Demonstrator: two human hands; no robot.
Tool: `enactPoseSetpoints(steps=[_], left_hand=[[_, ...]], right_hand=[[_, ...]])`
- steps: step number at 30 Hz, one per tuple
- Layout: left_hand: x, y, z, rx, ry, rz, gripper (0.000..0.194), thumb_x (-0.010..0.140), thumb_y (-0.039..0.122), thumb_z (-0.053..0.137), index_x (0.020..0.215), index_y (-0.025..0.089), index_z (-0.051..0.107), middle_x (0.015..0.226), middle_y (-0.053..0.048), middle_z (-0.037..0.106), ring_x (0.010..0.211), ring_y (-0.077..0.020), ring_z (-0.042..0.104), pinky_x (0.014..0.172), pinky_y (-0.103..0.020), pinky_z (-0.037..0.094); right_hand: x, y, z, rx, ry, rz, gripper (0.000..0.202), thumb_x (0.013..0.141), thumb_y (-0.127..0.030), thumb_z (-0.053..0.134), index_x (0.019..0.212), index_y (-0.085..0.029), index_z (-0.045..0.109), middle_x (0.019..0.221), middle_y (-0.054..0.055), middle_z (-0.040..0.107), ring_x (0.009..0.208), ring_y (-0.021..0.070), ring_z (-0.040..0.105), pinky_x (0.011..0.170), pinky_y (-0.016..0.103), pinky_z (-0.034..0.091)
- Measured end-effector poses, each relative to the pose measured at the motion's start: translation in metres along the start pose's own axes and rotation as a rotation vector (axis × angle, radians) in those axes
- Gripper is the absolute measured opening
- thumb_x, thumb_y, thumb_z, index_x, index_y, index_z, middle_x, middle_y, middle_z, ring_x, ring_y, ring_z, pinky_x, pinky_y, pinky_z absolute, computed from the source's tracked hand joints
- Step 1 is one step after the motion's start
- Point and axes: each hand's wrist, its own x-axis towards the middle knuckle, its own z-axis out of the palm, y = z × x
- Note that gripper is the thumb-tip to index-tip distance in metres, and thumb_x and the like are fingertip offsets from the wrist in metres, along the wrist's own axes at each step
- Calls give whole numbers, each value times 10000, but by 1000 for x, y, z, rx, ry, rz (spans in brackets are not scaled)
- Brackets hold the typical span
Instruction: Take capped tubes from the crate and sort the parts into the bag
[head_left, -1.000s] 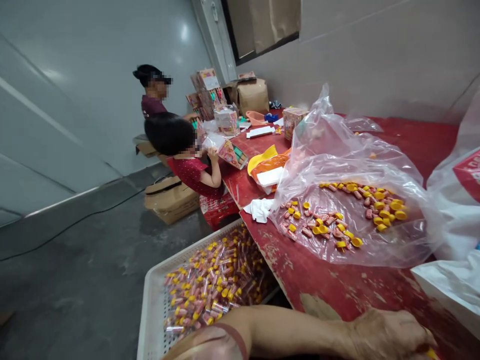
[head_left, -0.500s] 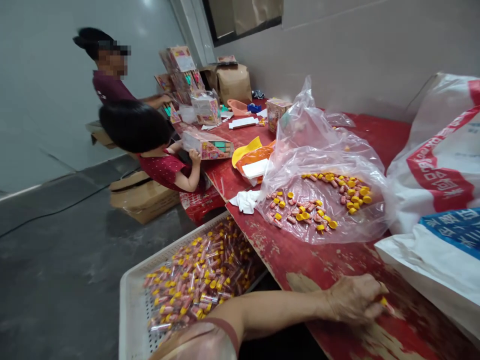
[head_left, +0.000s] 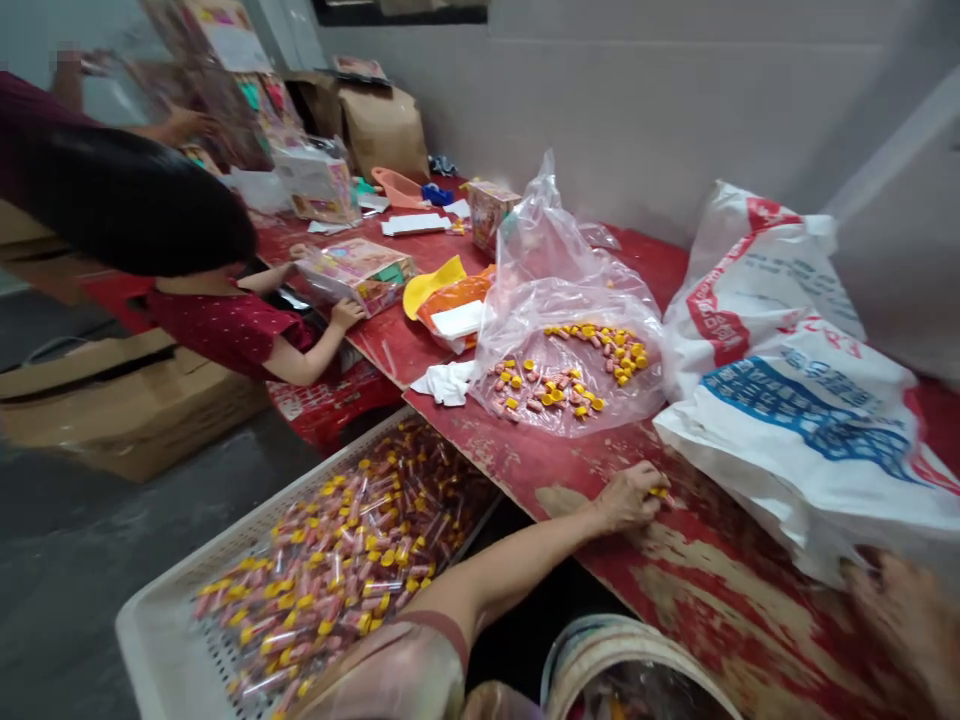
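My left hand (head_left: 632, 497) rests on the worn red tabletop (head_left: 525, 475), its fingers closed round a small pink piece with a yellow cap (head_left: 661, 492). At the right edge my right hand (head_left: 896, 605), blurred, is at the lower edge of a white woven bag (head_left: 810, 420) with red and blue print; its grip is unclear. Beyond my left hand, a clear plastic bag (head_left: 525, 300) lies open with several yellow-capped pink pieces (head_left: 562, 385) in it.
Left of my arm, a white perforated crate (head_left: 161, 640) holds many clear tubes with yellow caps. A round bucket (head_left: 581, 650) stands below the table edge. Another person (head_left: 225, 325) handles a display box (head_left: 360, 265); a second person's arm (head_left: 161, 130) is behind. Cardboard boxes (head_left: 127, 410) lie on the floor.
The view has swung right, bringing my right hand and the bucket into sight. My left hand still holds the small piece on the table. The nearby person's display box now lies flatter.
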Motion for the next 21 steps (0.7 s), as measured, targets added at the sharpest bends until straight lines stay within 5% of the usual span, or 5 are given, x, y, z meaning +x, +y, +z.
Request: enactPoseSetpoints(steps=[4, 8, 14, 21], left_hand=[[-1, 10, -5, -242, 102, -134, 243, 713, 72, 552, 935, 158, 599, 815, -17, 614, 792, -139, 589, 782, -273, 467], [-9, 33, -7, -629, 184, -368, 257, 703, 200, 624, 946, 172, 545, 772, 23, 590, 696, -97, 569, 658, -210, 448], [-38, 77, -3, -915, 140, -512, 287, 621, 280, 726, 806, 153, 547, 671, 38, 577, 560, -67, 514, 526, -173, 404], [-52, 94, -2, -1006, 242, -560, 266, 673, 334, 708, 824, 129, 631, 722, -14, 653, 627, -110, 595, 622, -232, 482]], right_hand=[[-65, -26, -24, 375, -33, 130, 598, 726, -565, 370, 1090, -139, 580, 1130, 185, 597, 986, 308, 574, 854, 425, 446], [-103, -81, -40, 666, -187, 3, 557, 790, -580, 416, 1113, -155, 579, 1115, 116, 611, 1013, 248, 568, 869, 379, 448], [-113, -123, -50, 739, -231, -219, 404, 900, -463, 406, 1121, -174, 579, 1063, 96, 597, 956, 205, 557, 785, 319, 458], [-109, -148, -50, 541, -134, -438, 317, 948, -394, 374, 1047, -174, 579, 926, 80, 591, 791, 177, 555, 708, 285, 439]])
